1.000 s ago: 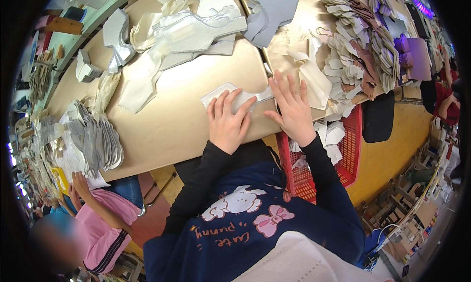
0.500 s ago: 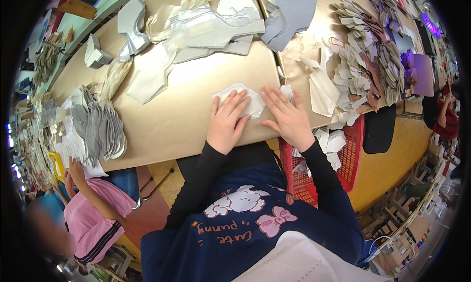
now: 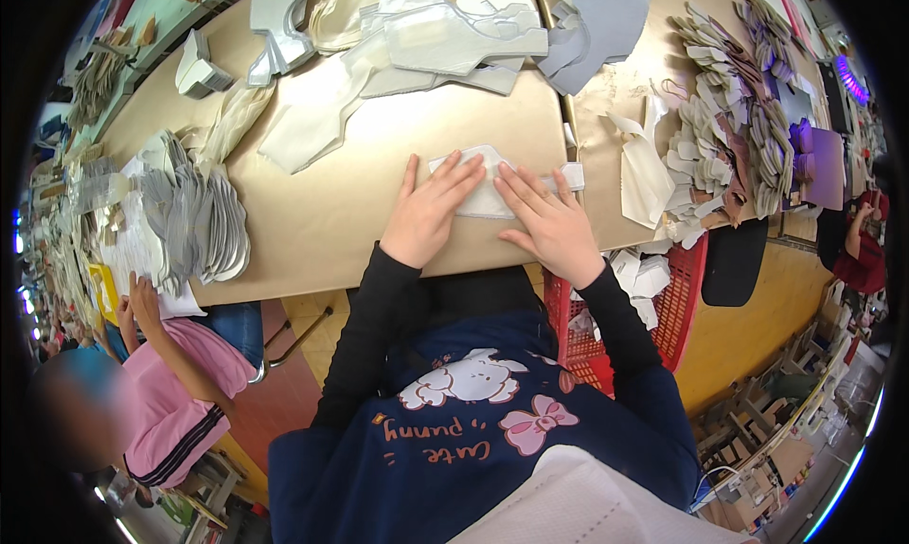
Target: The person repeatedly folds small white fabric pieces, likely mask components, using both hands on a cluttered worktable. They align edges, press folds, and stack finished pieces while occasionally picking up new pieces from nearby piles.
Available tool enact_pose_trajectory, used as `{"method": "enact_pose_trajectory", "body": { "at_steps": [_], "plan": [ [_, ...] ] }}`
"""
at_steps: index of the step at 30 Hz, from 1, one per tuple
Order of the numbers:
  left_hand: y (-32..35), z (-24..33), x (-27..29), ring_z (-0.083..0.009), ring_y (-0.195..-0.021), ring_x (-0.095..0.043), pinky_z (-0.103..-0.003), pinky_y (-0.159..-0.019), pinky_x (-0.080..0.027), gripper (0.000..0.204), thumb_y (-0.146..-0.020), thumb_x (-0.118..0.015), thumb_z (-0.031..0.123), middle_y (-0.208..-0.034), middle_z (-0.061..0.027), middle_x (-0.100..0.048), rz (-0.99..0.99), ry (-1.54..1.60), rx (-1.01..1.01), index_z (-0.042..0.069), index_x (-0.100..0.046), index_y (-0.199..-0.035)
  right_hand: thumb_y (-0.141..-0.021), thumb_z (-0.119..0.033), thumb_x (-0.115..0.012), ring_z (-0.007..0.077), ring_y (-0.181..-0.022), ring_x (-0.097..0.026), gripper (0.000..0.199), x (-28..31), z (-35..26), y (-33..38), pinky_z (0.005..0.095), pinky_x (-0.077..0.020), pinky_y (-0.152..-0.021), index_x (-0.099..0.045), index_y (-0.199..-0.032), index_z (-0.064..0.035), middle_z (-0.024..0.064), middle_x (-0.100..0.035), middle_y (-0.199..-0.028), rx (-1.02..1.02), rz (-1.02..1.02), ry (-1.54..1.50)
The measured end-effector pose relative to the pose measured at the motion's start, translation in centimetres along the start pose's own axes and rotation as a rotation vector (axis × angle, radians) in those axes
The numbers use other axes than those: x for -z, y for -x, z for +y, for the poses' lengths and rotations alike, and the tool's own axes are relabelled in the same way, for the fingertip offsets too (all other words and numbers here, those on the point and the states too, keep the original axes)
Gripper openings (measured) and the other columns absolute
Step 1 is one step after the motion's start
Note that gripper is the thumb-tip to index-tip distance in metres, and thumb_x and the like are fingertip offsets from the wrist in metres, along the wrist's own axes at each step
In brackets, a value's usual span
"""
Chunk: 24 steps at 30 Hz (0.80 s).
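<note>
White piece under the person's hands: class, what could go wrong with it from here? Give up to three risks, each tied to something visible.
1. The left hand and right hand lie flat on the white piece; uneven pressure might shift or crease it.
2. Fingers hide part of it, so a misplaced edge could go unnoticed.
3. The table's front edge is near; the piece might slide off.
</note>
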<state>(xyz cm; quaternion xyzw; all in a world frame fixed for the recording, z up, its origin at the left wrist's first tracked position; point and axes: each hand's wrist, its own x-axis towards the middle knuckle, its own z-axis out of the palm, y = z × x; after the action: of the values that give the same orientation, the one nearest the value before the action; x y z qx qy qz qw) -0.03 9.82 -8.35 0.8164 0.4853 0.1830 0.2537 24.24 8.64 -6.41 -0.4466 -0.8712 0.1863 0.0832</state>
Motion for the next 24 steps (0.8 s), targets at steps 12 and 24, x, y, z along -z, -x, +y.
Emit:
{"method": "enact_pose_trajectory", "body": {
  "at_steps": [12, 24],
  "plan": [
    [-0.1, -0.4, 0.1, -0.0312, -0.121, -0.063, -0.040, -0.106, -0.048, 0.035, -0.093, -0.058, -0.006, -0.132, -0.0129, -0.065, 0.415, 0.363, 0.071, 0.002, -0.067, -0.126, -0.091, -0.044, -0.065, 0.0228, -0.150, -0.035, 0.073, -0.7, -1.6, -2.5, 0.0497, -0.0230, -0.123, -0.044, -0.154, -0.0135, 0.0058, -0.038, -0.163, 0.116, 0.185, 0.073],
    [0.6, -1.4, 0.2, -0.0186, -0.107, -0.067, -0.029, -0.094, -0.052, 0.022, -0.099, -0.058, -0.002, -0.118, -0.0110, -0.069, 0.623, 0.798, 0.295, -0.002, -0.070, -0.117, -0.090, -0.019, -0.071, 0.0324, -0.141, -0.044, 0.064, -0.8, -2.6, -4.3, 0.0459, -0.0345, -0.117, -0.048, -0.150, -0.0107, 0.0142, -0.047, -0.152, -0.125, 0.217, -0.076]
  ]
}}
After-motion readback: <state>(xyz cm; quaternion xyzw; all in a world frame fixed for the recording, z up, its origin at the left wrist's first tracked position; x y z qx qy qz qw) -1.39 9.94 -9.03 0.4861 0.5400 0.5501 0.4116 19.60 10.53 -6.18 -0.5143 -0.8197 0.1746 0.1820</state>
